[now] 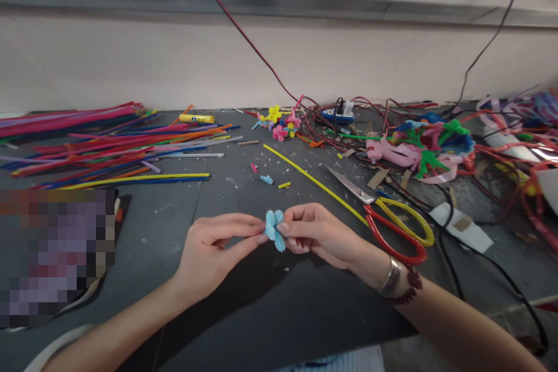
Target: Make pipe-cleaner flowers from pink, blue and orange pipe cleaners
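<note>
Between my two hands, above the dark table, is a small light-blue pipe-cleaner flower [274, 229] with rounded looped petals. My left hand [218, 244] pinches its left side between thumb and fingers. From the right, my right hand [316, 231] grips the other side with thumb and forefinger, its remaining fingers curled. Just beyond lie short cut bits: a blue piece [267, 179], a yellow piece [284, 185] and a pink piece [254, 168]. A long yellow pipe cleaner [314, 181] stretches diagonally behind my right hand, its near end close to the scissors [375, 200].
Many coloured pipe cleaners [117, 145] are spread at the left, near a yellow glue stick [196, 119]. Finished small flowers [281, 122] sit at the back. Tangled cables [314, 116], a colourful flower bundle [427, 142] and paper scraps [462, 226] crowd the right.
</note>
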Tool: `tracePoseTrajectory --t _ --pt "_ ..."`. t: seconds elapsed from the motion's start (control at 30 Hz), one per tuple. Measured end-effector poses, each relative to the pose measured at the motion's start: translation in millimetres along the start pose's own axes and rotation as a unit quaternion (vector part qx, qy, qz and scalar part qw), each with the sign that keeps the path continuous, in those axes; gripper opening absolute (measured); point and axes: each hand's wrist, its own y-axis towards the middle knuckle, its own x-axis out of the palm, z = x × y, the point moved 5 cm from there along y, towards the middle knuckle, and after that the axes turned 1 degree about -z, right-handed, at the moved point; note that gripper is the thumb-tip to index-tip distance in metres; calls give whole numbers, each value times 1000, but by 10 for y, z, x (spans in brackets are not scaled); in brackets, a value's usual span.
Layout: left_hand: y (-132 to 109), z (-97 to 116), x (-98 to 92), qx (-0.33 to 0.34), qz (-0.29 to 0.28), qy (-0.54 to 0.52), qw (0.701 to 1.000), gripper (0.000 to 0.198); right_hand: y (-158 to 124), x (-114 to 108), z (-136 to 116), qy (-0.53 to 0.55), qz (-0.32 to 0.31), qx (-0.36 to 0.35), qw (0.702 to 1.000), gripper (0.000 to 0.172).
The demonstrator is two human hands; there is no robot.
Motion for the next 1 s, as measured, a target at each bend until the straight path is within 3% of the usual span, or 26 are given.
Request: tracePoseTrajectory --t 1.0 --pt "-71 -41 61 -14 13 -14 1000 10 10 38 49 7 12 12 1000 21"
